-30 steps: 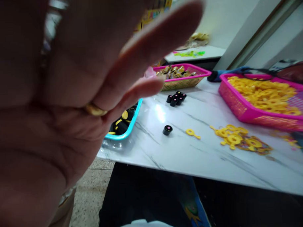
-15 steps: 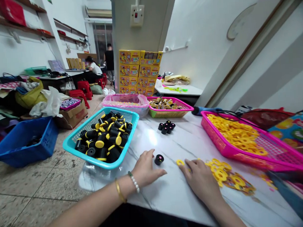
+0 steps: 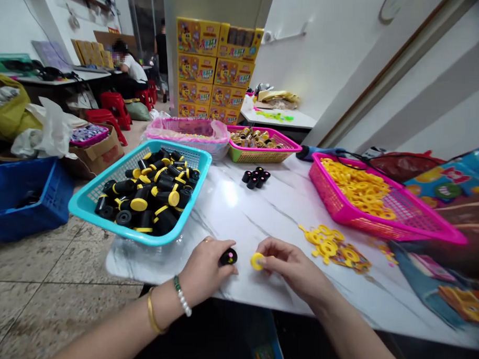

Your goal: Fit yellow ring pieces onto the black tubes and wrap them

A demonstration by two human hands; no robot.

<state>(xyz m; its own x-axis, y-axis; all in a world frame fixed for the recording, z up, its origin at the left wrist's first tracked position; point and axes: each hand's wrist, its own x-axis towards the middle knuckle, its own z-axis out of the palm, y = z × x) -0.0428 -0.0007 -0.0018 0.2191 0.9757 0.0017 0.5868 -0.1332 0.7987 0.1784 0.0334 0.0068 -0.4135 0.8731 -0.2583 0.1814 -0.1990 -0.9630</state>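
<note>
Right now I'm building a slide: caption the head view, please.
Left hand holds a black cap, right hand a yellow ring, beside a teal basket.

Left hand point(image 3: 205, 267) no longer blocks the lens as it did a second ago, nor lies flat as half a second ago; fingers now curled round the black cap point(image 3: 228, 257), which has come back toward 6 o'clock, nearer the table point(image 3: 264, 220) edge; right hand point(image 3: 293, 266) has likewise drawn back and now pinches the yellow ring point(image 3: 257, 260), at 3 o'clock of the cap and closer to it.
</note>
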